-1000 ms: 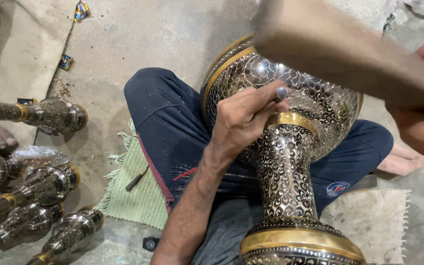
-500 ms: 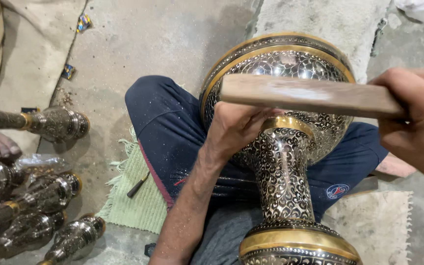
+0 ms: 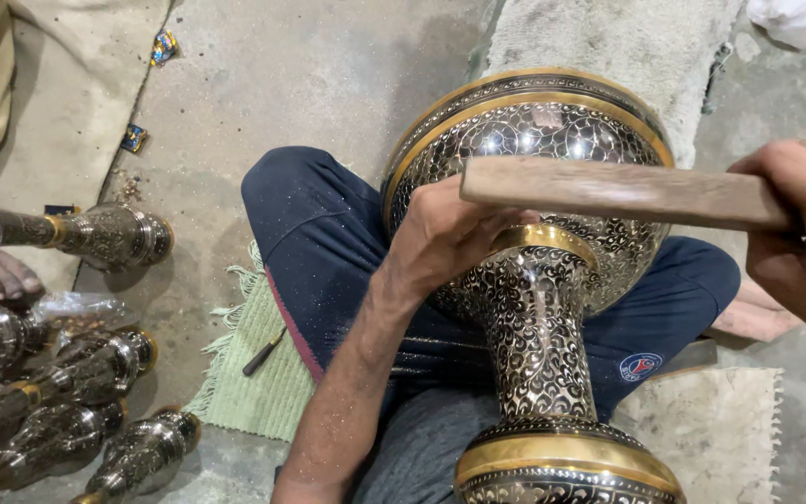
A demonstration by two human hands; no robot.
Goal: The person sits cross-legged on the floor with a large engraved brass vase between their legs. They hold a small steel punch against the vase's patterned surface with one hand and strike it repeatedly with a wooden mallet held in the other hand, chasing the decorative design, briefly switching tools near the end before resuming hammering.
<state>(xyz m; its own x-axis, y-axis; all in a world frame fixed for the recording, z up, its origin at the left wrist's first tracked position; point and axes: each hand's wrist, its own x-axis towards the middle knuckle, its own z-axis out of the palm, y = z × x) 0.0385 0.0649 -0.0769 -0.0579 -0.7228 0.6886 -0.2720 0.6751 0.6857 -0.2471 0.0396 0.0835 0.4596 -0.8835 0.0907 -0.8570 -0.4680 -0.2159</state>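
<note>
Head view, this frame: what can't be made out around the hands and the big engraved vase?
- Left hand: its fingertips, and any tool they pinch against the vase, are hidden by the wooden block.
- Right hand: cut off by the right edge.
- Vase base: cut off by the bottom edge.
- Small dark tool on the green mat: too small to tell its kind.
- Smaller vases: partly cut by the left edge.

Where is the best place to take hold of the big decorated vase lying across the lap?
Probably the narrow neck of the vase, taken from the left, where the left hand already rests. The fingers can close around the neck, while the round belly is too wide and smooth. The right hand holds a wooden stick.
</note>
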